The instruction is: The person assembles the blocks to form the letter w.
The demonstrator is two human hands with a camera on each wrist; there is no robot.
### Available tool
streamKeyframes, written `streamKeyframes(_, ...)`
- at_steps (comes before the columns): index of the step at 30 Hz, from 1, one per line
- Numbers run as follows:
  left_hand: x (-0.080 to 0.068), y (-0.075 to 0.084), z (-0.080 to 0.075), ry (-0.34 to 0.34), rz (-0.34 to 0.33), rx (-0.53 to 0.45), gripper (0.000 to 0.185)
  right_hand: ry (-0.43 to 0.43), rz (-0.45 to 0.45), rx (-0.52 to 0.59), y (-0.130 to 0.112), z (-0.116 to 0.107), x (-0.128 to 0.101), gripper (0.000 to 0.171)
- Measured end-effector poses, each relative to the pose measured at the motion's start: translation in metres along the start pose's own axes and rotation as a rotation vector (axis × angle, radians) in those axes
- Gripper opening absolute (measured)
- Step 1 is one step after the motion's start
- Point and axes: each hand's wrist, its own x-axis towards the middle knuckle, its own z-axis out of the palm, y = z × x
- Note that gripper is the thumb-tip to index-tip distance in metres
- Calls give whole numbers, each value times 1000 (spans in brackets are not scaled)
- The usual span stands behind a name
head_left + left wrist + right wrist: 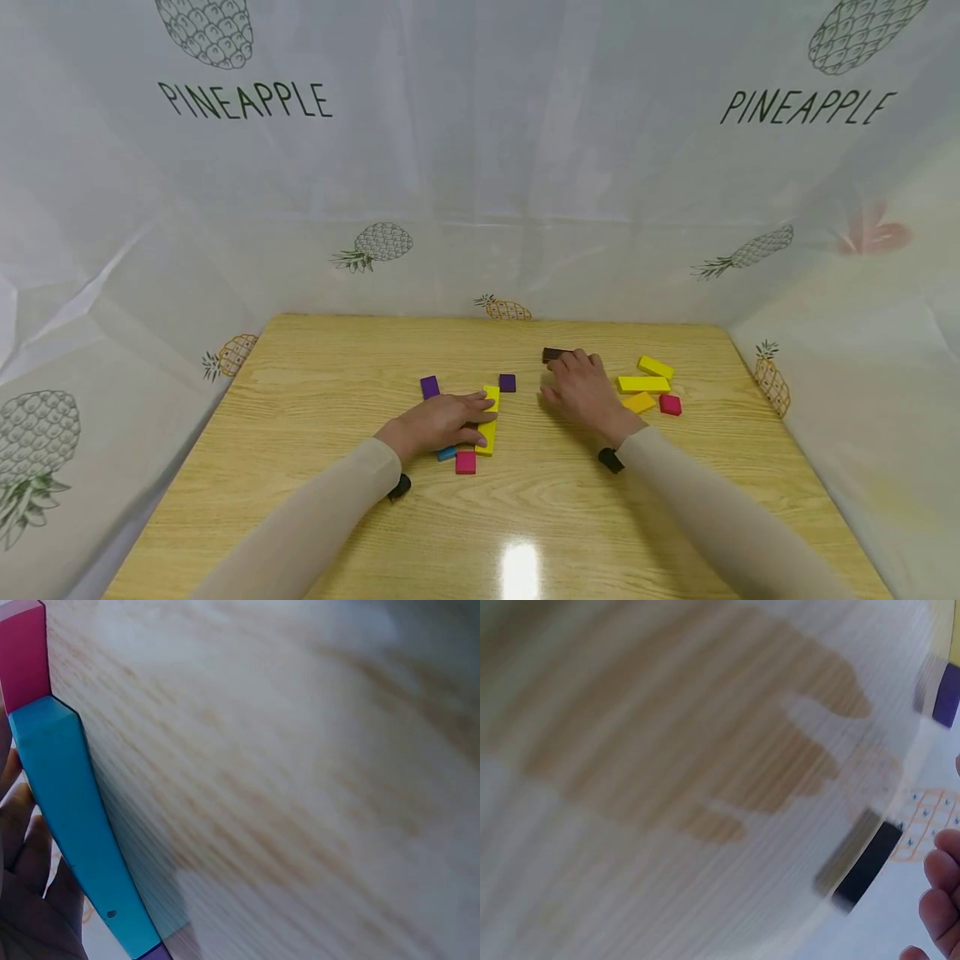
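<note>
My left hand (459, 419) lies flat on the table with straight fingers resting across a long yellow block (491, 400). A blue block (447, 454) sticks out from under its palm, and a pink block (465, 462) sits beside that. The left wrist view shows the blue block (75, 840) close up next to the pink block (22, 660), with my palm (30, 900) beside them. My right hand (576, 373) is knuckles up, its fingertips at a dark brown block (553, 354). In the blurred right wrist view the dark block (866, 866) lies just apart from my fingertips (941, 900).
Two purple blocks (430, 387) (507, 382) lie by the left hand. Right of the right hand are yellow blocks (643, 384) (655, 367), an orange-yellow one (639, 402) and a pink one (670, 405). A pineapple-print sheet (480, 167) walls in the wooden table (525, 517).
</note>
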Motion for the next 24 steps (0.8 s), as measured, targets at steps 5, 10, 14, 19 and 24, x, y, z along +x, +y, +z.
streamKeyframes(5,-1,1,-1,-4,-2,-14,57,-3,43,-1,17,-4,-19,38)
streamKeyframes(10,0,-1,1,-3,0,-2,58,-42,98,15,32,-11,-36,43)
streamKeyframes(14,1,-3,3,-1,1,11,59,-66,137,6,45,-18,-52,47)
streamKeyframes(19,1,-3,4,0,2,14,59,-53,164,-42,60,-25,-74,51)
streamKeyframes(24,0,-3,3,-5,-6,1,59,-68,204,-58,71,-32,-93,54)
